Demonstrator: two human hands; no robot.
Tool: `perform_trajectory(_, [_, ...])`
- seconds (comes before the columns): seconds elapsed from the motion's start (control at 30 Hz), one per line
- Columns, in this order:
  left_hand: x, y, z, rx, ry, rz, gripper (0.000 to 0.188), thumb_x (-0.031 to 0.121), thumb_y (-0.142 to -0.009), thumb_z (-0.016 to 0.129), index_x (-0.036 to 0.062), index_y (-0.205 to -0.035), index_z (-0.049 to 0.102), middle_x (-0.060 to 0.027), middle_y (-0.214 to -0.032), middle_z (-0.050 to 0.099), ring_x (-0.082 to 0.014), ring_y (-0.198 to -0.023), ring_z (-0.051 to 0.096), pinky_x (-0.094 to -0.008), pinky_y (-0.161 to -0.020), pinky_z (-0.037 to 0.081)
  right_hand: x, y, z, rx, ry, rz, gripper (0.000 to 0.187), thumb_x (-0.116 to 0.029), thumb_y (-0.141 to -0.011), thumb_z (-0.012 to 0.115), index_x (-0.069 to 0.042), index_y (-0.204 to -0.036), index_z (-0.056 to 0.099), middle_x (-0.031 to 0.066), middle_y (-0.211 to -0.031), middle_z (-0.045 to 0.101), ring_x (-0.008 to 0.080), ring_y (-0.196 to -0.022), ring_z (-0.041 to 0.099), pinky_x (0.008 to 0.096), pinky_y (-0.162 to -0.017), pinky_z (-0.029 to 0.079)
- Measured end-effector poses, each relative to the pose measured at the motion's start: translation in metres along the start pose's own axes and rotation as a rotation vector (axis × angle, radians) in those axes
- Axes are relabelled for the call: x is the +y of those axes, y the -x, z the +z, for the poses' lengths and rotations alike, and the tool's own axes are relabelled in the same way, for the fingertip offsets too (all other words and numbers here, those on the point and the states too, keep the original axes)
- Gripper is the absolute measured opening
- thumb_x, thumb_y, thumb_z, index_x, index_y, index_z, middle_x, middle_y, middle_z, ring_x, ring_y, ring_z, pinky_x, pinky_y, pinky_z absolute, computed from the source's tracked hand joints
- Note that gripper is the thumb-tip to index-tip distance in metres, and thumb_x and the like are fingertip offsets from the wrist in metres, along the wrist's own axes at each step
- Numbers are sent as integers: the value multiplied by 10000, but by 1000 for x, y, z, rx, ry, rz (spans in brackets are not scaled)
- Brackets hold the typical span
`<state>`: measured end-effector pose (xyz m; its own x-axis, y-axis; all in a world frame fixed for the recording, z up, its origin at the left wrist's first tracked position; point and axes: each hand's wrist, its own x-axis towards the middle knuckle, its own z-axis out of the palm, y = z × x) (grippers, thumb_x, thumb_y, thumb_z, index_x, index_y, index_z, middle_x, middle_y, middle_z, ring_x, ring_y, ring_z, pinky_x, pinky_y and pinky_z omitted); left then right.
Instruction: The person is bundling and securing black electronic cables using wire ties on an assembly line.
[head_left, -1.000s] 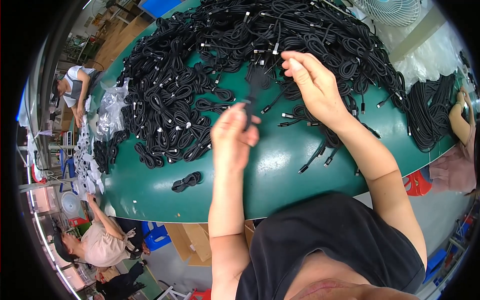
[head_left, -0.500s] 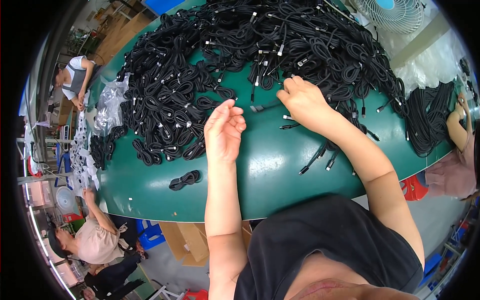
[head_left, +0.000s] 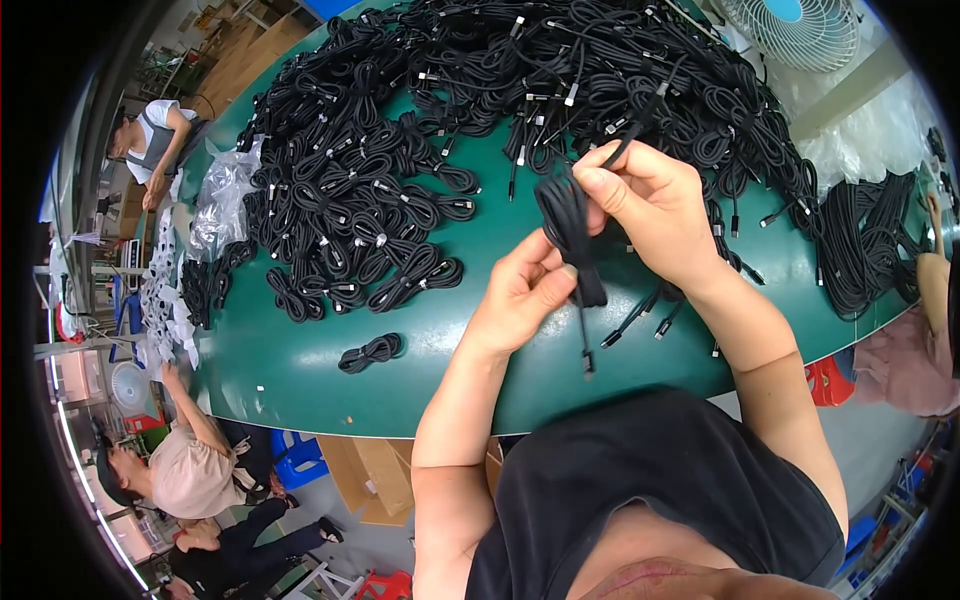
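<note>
Between my two hands a black cable (head_left: 563, 222), folded into a long coil, is held above the green table (head_left: 520, 300). My left hand (head_left: 525, 290) pinches the coil's lower part between thumb and fingers. At its upper end, my right hand (head_left: 645, 195) grips with thumb and forefinger, and one cable end with a silver plug sticks up past the knuckles. The other end hangs below my left hand, its tip blurred. A single bundled cable (head_left: 370, 353) lies apart at the left front of the table. Part of the held coil is hidden by my fingers.
A large pile of coiled black cables (head_left: 340, 170) covers the table's far side. Loose plug ends lie to the right, near a stack of long cables (head_left: 868, 240). Clear plastic bags (head_left: 225, 200) and a fan (head_left: 795, 30) stand around the edges. Other people work at left and right.
A coiled cable is now up between my hands. My left hand has moved right and closed on it; my right hand has drawn back slightly. Another coil now lies at the pile's near edge.
</note>
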<state>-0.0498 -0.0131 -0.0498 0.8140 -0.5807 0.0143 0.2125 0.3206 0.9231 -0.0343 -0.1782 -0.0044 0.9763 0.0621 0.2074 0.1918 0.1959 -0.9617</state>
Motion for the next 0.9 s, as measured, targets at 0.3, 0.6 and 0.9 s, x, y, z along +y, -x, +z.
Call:
perform_trajectory(0.3, [2,-2,-7,-8,19,-14,457,337,-887,501,-33,-1154,473,-156,-947,594,-156,-772,553,-267,-706,450,3,2,2,6,126,33,124,-105,-813,628,13,-821,591,28,-671,597,40,-576,539,180,-515,454])
perform_trajectory(0.6, [-3,-7,-13,-4,238,39,506,364,-832,579,-26,-1138,476,-167,-962,597,-221,-846,595,-305,-764,473,3,-1,-1,-56,111,158,144,-92,-827,607,35,-806,542,52,-656,597,64,-561,553,204,-498,467])
perform_trajectory(0.9, [1,-6,-8,68,293,22,471,302,-822,606,-34,-1128,483,-168,-914,611,-224,-782,613,-307,-731,492,14,7,8,-48,94,36,150,-28,-829,585,-13,-742,464,23,-674,543,45,-558,527,188,-470,435])
